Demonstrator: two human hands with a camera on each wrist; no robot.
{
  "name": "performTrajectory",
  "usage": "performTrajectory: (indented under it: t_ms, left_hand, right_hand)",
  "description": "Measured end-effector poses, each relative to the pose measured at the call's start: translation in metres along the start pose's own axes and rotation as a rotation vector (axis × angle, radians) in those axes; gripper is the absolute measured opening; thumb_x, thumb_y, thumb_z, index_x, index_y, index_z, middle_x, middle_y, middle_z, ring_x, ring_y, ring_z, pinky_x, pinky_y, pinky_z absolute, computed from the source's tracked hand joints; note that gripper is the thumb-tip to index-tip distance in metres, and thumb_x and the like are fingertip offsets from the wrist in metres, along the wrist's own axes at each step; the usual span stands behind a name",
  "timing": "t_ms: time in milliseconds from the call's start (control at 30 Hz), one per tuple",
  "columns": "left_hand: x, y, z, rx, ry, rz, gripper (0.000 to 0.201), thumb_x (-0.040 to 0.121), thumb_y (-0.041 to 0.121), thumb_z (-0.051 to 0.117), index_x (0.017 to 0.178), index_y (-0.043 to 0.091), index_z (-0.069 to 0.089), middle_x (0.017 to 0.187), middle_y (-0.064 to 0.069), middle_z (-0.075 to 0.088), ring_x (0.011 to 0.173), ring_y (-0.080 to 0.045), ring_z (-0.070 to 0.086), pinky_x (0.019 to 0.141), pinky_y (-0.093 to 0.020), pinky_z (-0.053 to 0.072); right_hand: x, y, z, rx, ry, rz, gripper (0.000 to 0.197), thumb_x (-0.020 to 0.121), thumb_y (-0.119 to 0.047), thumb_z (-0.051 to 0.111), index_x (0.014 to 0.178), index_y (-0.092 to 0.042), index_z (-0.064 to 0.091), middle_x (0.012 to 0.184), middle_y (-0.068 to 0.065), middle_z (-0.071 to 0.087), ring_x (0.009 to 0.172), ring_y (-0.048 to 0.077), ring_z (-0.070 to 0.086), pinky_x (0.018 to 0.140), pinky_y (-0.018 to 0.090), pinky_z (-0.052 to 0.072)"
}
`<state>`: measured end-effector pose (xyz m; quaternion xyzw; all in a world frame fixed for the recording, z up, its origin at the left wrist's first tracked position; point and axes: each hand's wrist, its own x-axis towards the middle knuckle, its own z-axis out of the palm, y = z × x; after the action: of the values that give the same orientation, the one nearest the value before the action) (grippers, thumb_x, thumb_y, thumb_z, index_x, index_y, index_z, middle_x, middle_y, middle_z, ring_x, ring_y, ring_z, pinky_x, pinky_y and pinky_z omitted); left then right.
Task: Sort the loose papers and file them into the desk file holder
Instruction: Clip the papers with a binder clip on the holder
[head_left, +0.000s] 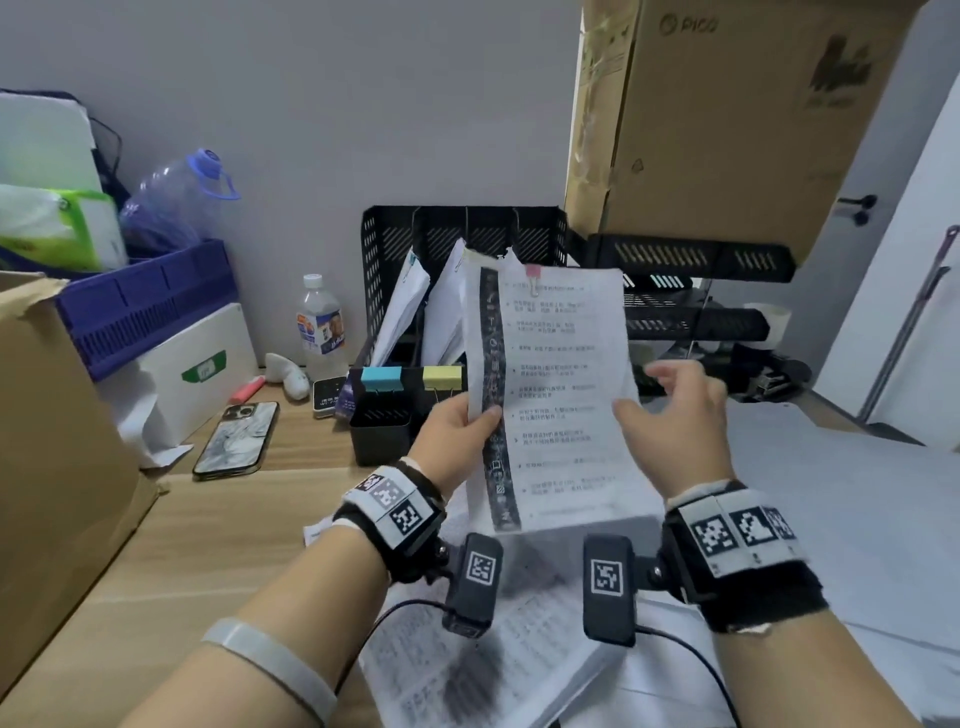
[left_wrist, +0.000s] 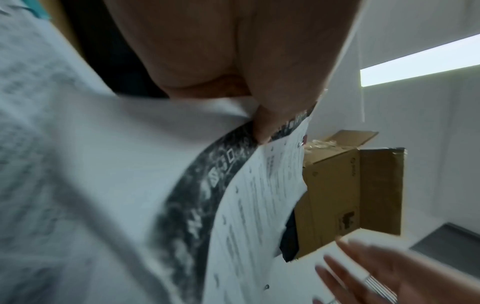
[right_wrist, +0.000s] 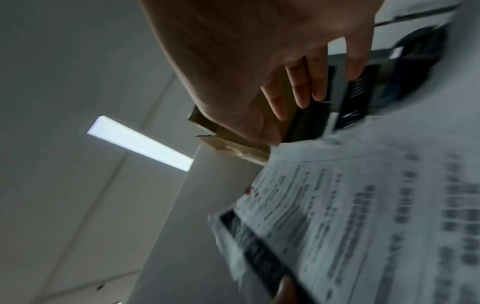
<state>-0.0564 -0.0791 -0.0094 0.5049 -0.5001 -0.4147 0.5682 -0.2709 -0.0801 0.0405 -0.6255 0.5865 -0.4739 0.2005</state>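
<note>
My left hand pinches the left edge of a printed sheet bundle, thumb on its dark vertical band; a pink clip sits at the bundle's top. The sheets stand upright in the air in front of the black mesh file holder, whose slots hold white papers. My right hand hovers just off the bundle's right edge with fingers spread and relaxed, holding nothing. In the left wrist view the thumb presses the dark band of the bundle. In the right wrist view the right hand's fingers hang loose above the bundle.
More loose printed papers lie on the wooden desk under my wrists. A phone, a water bottle, a blue crate and cardboard boxes crowd the left side and back. A black stacked tray stands at right.
</note>
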Motion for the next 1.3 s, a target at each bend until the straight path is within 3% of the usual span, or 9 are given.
performTrajectory:
  t_ms: [167,300,367,500,733,833,967,1200,1300]
  left_hand:
    - [0.010,0.026,0.024,0.142,-0.101,0.250,0.026,0.101,0.010,0.050,0.100,0.023,0.072,0.108,-0.008,0.075,0.102,-0.019,0.072,0.092,-0.040,0.056]
    - [0.020,0.040,0.039,0.245,-0.225,0.383,0.039,0.101,-0.001,0.045,0.132,0.014,0.063,0.133,-0.005,0.066,0.126,-0.013,0.059,0.112,-0.033,0.044]
    - [0.028,0.050,0.036,0.240,-0.293,0.364,0.039,0.105,0.015,0.048,0.143,0.017,0.052,0.140,0.003,0.060,0.128,-0.005,0.056,0.111,-0.027,0.043]
    - [0.049,0.062,0.029,0.332,-0.347,0.293,0.046,0.107,0.043,0.034,0.141,0.020,0.055,0.142,0.008,0.055,0.129,-0.007,0.051,0.112,-0.035,0.039]
    - [0.108,0.020,0.020,1.013,-0.029,-0.017,0.055,0.090,0.035,0.053,0.145,0.032,0.050,0.160,-0.007,0.022,0.137,-0.034,0.043,0.115,-0.045,0.037]
    - [0.112,0.020,0.016,0.913,0.020,0.001,0.075,0.081,0.036,0.055,0.152,0.019,0.035,0.165,0.002,0.004,0.134,-0.035,0.048,0.110,-0.047,0.043]
    - [0.112,0.025,0.010,0.785,0.055,0.027,0.090,0.088,0.016,0.060,0.160,0.014,0.006,0.167,-0.003,0.003,0.152,-0.027,0.020,0.121,-0.039,0.029]
    - [0.113,0.029,-0.002,0.686,0.052,0.065,0.092,0.083,0.011,0.057,0.161,0.022,0.007,0.165,-0.004,0.013,0.150,-0.026,0.024,0.119,-0.043,0.033]
    - [0.113,0.026,-0.002,0.700,0.059,0.071,0.084,0.086,0.015,0.056,0.159,0.021,0.015,0.163,-0.006,0.021,0.150,-0.027,0.025,0.120,-0.042,0.032]
  right_hand:
    - [0.010,-0.049,0.017,0.266,-0.554,0.168,0.100,0.060,-0.068,0.079,0.140,-0.022,0.040,0.125,-0.001,0.064,0.109,0.019,0.065,0.093,0.046,0.053]
    - [0.041,-0.065,0.026,0.483,-0.339,0.266,0.059,0.077,-0.041,0.075,0.121,-0.007,0.054,0.113,0.016,0.068,0.090,0.028,0.073,0.068,0.043,0.064]
    - [0.057,-0.065,0.019,0.448,-0.263,0.260,0.029,0.091,-0.017,0.059,0.116,-0.004,0.056,0.112,0.020,0.068,0.093,0.033,0.072,0.075,0.046,0.063]
    - [0.084,-0.061,-0.005,0.359,-0.196,0.175,0.036,0.094,-0.011,0.054,0.129,-0.001,0.052,0.114,0.019,0.063,0.095,0.035,0.069,0.074,0.045,0.063]
    - [0.108,-0.080,-0.020,0.253,-0.298,0.042,0.031,0.099,-0.009,0.054,0.129,-0.003,0.056,0.098,0.010,0.063,0.081,0.025,0.066,0.076,0.043,0.061]
    - [0.115,-0.087,-0.015,0.234,-0.375,0.024,0.033,0.100,-0.009,0.053,0.133,-0.005,0.053,0.111,0.014,0.064,0.082,0.025,0.066,0.072,0.042,0.061]
    - [0.126,-0.098,-0.003,0.203,-0.481,0.009,0.031,0.101,-0.014,0.052,0.132,-0.009,0.052,0.125,0.011,0.064,0.100,0.032,0.069,0.073,0.045,0.063]
    - [0.152,-0.120,0.042,0.142,-0.494,-0.018,0.039,0.100,-0.011,0.050,0.139,-0.009,0.047,0.128,0.013,0.060,0.091,0.026,0.066,0.060,0.032,0.063]
    - [0.160,-0.122,0.069,0.044,-0.360,-0.054,0.033,0.100,-0.012,0.045,0.132,-0.012,0.050,0.127,0.011,0.059,0.113,0.036,0.061,0.085,0.041,0.059]
